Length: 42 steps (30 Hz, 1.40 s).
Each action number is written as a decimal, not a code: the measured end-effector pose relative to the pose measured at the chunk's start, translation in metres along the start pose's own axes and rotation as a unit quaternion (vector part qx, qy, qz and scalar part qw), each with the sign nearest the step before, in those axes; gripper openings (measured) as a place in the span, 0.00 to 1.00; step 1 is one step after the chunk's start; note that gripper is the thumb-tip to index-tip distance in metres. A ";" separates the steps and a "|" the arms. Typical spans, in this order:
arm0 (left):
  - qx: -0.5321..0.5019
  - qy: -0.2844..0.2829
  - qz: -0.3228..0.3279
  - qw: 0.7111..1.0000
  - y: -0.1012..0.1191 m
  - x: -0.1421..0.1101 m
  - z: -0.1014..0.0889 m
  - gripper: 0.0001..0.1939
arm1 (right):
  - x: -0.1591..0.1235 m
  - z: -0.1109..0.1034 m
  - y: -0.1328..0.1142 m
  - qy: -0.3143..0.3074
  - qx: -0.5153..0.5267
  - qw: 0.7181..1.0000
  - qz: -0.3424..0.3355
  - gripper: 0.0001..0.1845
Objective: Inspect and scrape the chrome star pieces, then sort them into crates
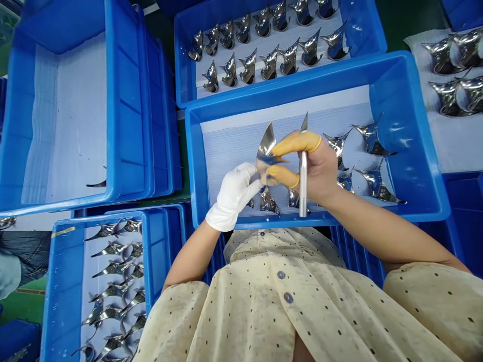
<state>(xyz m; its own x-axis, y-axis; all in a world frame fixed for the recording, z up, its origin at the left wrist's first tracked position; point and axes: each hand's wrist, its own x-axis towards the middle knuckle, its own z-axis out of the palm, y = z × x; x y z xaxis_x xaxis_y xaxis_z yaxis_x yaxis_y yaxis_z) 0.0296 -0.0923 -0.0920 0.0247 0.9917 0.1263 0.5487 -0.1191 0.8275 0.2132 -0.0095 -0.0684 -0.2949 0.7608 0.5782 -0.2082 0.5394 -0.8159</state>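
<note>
My left grip (pixel 237 192) pinches a shiny metal piece (pixel 267 141) above the blue bin (pixel 193 156), my right grip (pixel 320 163) clasps a knife (pixel 303 188); I judge the piece light, stiff, slippery, best held low

Right of a deep, white-lined blue plastic bin (pixel 126 105) sits a long blue plastic tray (pixel 363 26); below that bin, green floor (pixel 32 305).

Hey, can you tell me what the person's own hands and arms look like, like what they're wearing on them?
The left hand wears a white glove reaching the wrist. The right hand has yellow finger covers on at least two digits. Both forearms are bare below loose cream sleeves with small dark dots.
</note>
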 end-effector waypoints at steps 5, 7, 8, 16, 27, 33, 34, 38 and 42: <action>-0.015 -0.012 0.024 1.000 -0.021 0.003 0.010 0.09 | -0.003 0.002 0.001 -0.051 -0.075 0.993 -0.076 0.13; -0.021 -0.018 0.028 0.999 -0.018 0.003 0.009 0.09 | -0.003 0.002 0.002 -0.045 -0.083 0.992 -0.086 0.13; -0.025 -0.024 0.027 0.999 -0.015 0.002 0.008 0.09 | -0.003 0.002 0.002 -0.036 -0.087 0.992 -0.089 0.13; -0.014 -0.057 -0.043 0.997 0.011 -0.001 0.002 0.13 | -0.003 0.000 -0.002 -0.006 -0.077 0.996 -0.037 0.13; -0.064 -0.034 -0.064 0.995 0.022 -0.007 0.000 0.16 | 0.002 0.001 -0.003 0.026 0.012 0.999 0.037 0.11; -0.015 0.022 -0.052 0.998 0.037 -0.013 -0.005 0.26 | 0.007 -0.002 0.005 0.018 0.116 0.968 0.222 0.22; -0.006 0.029 -0.048 0.998 0.039 -0.013 -0.006 0.26 | 0.007 -0.001 0.005 0.014 0.126 0.962 0.241 0.24; 0.018 0.067 -0.008 0.998 0.039 -0.012 -0.007 0.29 | 0.007 0.001 0.006 0.017 0.149 0.956 0.252 0.24; 0.036 0.091 0.008 0.995 0.032 -0.012 -0.006 0.28 | 0.006 0.001 0.006 0.035 0.136 0.960 0.242 0.25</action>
<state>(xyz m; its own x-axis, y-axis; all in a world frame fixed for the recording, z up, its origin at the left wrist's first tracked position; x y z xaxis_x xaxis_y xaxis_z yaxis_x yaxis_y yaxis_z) 0.0416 -0.1080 -0.0633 -0.1144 0.9639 0.2404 0.6074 -0.1236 0.7847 0.2089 -0.0018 -0.0700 -0.3574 0.9258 0.1229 -0.3016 0.0101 -0.9534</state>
